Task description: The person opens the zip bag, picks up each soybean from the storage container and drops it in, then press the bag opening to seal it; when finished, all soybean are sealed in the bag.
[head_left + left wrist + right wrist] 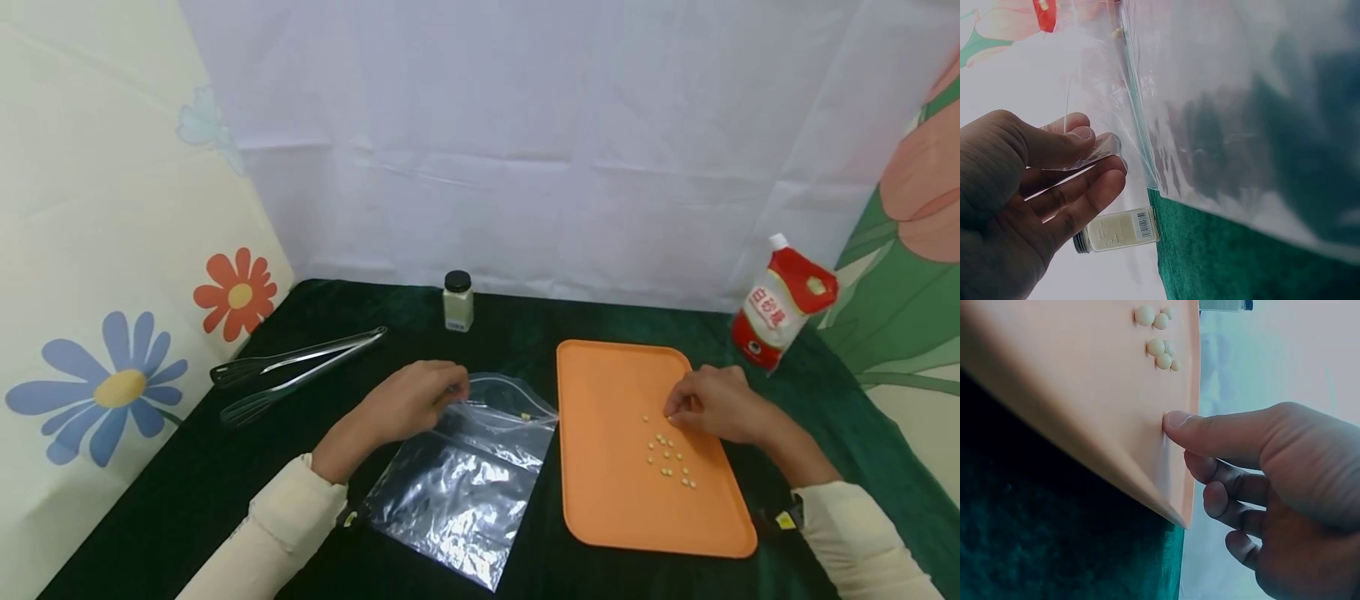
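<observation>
My left hand pinches the rim of a clear zip-top plastic bag between thumb and fingers. The bag lies flat on the cloth, its mouth parted, with a few small pale-yellow balls just inside. In the left wrist view, the thumb of the left hand presses the film against a finger. My right hand reaches down to the orange tray, thumb and index finger together at a small ball. In the right wrist view, the right hand hides that ball. Several more balls lie on the tray.
Metal tongs lie at the left on the dark green cloth. A black-capped jar stands behind the bag. A red and white spouted pouch stands at the back right. A white sheet hangs behind.
</observation>
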`<move>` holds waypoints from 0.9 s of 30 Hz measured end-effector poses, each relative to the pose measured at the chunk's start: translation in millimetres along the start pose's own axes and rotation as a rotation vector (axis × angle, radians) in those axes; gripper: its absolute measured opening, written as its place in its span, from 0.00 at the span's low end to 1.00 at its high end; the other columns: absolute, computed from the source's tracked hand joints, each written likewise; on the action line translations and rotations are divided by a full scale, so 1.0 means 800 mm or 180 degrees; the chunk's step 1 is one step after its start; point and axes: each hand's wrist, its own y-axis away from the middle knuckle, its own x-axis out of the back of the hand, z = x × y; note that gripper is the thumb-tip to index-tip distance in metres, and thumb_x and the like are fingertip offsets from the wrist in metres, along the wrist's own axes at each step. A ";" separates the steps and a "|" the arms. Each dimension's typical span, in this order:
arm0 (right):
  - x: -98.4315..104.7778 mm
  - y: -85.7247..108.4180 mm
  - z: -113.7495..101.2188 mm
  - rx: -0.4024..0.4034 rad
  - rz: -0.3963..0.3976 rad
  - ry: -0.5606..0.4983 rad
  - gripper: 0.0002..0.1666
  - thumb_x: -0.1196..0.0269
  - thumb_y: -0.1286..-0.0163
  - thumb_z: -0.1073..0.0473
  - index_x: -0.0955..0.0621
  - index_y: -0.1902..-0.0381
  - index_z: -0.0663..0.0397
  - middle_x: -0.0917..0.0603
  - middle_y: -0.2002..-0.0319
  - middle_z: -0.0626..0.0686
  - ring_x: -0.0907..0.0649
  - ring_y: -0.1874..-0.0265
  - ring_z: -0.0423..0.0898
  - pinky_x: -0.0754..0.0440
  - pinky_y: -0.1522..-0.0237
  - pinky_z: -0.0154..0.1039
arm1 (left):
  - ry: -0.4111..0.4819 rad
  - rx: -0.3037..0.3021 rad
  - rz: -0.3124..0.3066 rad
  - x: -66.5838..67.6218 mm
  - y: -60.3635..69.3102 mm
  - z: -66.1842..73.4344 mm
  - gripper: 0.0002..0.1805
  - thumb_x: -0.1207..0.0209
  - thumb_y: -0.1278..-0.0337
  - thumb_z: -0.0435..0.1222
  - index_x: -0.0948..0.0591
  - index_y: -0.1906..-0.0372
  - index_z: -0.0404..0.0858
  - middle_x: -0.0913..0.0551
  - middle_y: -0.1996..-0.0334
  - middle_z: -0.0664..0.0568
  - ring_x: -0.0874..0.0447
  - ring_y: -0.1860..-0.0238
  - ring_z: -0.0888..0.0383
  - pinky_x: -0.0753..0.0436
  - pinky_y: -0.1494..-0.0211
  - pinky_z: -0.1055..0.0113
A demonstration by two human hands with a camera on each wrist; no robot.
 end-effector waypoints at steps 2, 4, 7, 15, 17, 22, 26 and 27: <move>0.001 -0.001 -0.001 -0.0010 0.0002 0.0003 0.04 0.29 0.36 0.53 0.14 0.68 0.34 0.22 0.70 0.34 0.28 0.67 0.40 0.42 0.61 0.49 | 0.0007 0.0016 -0.0010 0.001 -0.001 0.001 0.13 0.39 0.39 0.23 0.18 0.59 0.45 0.19 0.61 0.60 0.24 0.66 0.64 0.20 0.62 0.68; 0.003 -0.001 -0.001 -0.0033 0.0013 -0.0031 0.04 0.29 0.36 0.53 0.14 0.68 0.34 0.21 0.69 0.33 0.28 0.67 0.40 0.41 0.60 0.49 | 0.0015 0.0014 -0.0016 0.001 -0.001 0.001 0.13 0.39 0.39 0.23 0.18 0.59 0.45 0.19 0.61 0.60 0.24 0.66 0.64 0.20 0.62 0.68; 0.006 -0.004 -0.001 -0.0040 0.0068 -0.0173 0.03 0.30 0.34 0.53 0.14 0.67 0.35 0.20 0.68 0.34 0.28 0.66 0.41 0.40 0.58 0.48 | 0.0029 0.0016 -0.0016 0.001 -0.001 0.000 0.13 0.39 0.39 0.24 0.18 0.59 0.46 0.19 0.61 0.60 0.24 0.66 0.64 0.21 0.62 0.69; 0.013 -0.011 -0.013 -0.0076 0.0199 -0.0907 0.08 0.36 0.29 0.45 0.15 0.59 0.37 0.17 0.61 0.39 0.24 0.60 0.46 0.25 0.59 0.45 | 0.0055 -0.0037 0.0018 0.000 0.000 -0.001 0.13 0.39 0.40 0.23 0.18 0.59 0.45 0.19 0.61 0.59 0.24 0.67 0.64 0.21 0.64 0.69; 0.014 -0.012 -0.019 -0.0134 0.0209 -0.1116 0.11 0.37 0.29 0.42 0.15 0.57 0.38 0.17 0.60 0.40 0.24 0.57 0.47 0.26 0.55 0.47 | 0.0056 -0.0017 0.0005 0.000 -0.001 -0.001 0.13 0.38 0.40 0.24 0.18 0.59 0.45 0.19 0.61 0.60 0.24 0.67 0.65 0.21 0.64 0.69; 0.017 -0.019 -0.035 -0.0112 0.0311 -0.1531 0.12 0.36 0.29 0.43 0.14 0.56 0.40 0.17 0.61 0.43 0.22 0.58 0.47 0.29 0.52 0.50 | 0.0031 0.0027 -0.0022 -0.001 -0.001 -0.001 0.13 0.38 0.40 0.24 0.18 0.59 0.46 0.19 0.61 0.60 0.25 0.67 0.65 0.21 0.64 0.70; 0.020 -0.027 -0.052 0.0045 0.0402 -0.1764 0.09 0.36 0.28 0.47 0.15 0.56 0.40 0.17 0.61 0.45 0.23 0.60 0.46 0.28 0.57 0.47 | 0.0020 0.0004 -0.0005 0.000 0.000 -0.001 0.12 0.38 0.40 0.24 0.18 0.59 0.45 0.19 0.61 0.60 0.25 0.67 0.65 0.21 0.64 0.70; 0.020 -0.030 -0.057 0.0077 0.0416 -0.1833 0.09 0.36 0.28 0.48 0.15 0.56 0.41 0.17 0.61 0.46 0.23 0.60 0.47 0.27 0.58 0.46 | 0.0015 0.0010 -0.0003 0.000 0.000 -0.001 0.13 0.38 0.40 0.24 0.18 0.59 0.45 0.19 0.61 0.60 0.25 0.67 0.65 0.21 0.64 0.70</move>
